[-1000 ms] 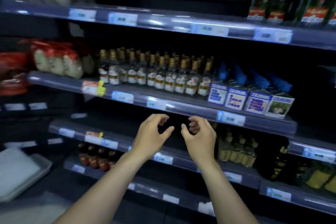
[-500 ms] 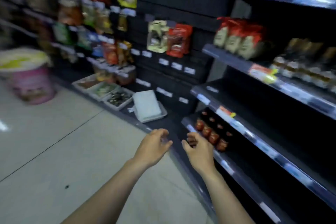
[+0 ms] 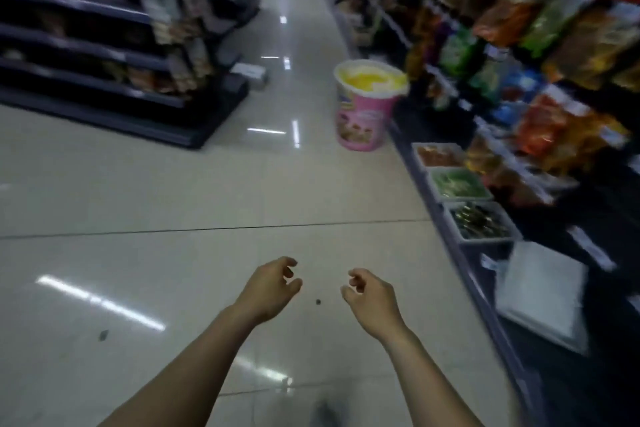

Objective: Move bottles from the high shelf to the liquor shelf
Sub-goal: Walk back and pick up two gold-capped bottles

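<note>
Both hands, left (image 3: 268, 289) and right (image 3: 372, 298), loosely curled, empty, above pale tiled floor (image 3: 138, 201); blurred shelves (image 3: 554, 55) flank aisle.

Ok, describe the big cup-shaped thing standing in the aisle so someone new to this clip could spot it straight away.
Follow the pale tiled aisle floor away from the person until it meets the foot of the snack shelving on the right. There stands the giant cup-shaped display, directly on the floor. It is the only pink thing in the aisle, with a yellow and white top, while the white trays nearby lie low and flat.
</note>
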`<state>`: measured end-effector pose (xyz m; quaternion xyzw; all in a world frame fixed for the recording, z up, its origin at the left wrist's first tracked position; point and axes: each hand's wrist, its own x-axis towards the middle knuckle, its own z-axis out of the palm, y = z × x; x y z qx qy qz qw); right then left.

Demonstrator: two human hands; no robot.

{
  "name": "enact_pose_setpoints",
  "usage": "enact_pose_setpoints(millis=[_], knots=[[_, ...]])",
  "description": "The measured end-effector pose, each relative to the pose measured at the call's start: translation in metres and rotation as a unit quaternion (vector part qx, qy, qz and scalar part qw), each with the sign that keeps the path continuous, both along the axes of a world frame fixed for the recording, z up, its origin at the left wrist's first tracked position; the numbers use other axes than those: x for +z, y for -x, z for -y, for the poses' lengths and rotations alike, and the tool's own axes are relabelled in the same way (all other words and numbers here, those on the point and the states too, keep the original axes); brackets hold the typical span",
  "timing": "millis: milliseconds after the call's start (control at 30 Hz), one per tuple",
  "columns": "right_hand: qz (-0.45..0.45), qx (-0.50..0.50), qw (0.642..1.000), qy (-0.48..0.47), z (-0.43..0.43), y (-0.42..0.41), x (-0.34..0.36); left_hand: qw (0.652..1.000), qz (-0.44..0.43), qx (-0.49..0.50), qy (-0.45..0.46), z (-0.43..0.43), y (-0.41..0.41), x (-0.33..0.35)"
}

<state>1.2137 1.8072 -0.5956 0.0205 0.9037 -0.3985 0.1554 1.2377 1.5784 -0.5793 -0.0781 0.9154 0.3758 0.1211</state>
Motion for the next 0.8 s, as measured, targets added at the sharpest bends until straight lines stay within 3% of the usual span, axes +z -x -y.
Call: enact_pose_setpoints(millis=[300,700,800], knots=[[0.021,0.269,0.963,0.005,0.292,0.17,0.0,0.962,0.008,0.274,0.014,0.259,0.061,0.005],[0.021,0.424,0.905,-0.04,0.722,0.332,-0.003,0.904,0.031,0.425,-0.01,0.647,0.16,0.003],[0.035,0.439,0.896,-0.054,0.757,0.354,0.0,0.904,0.052,0.424,-0.01,0.682,0.168,0.002]])
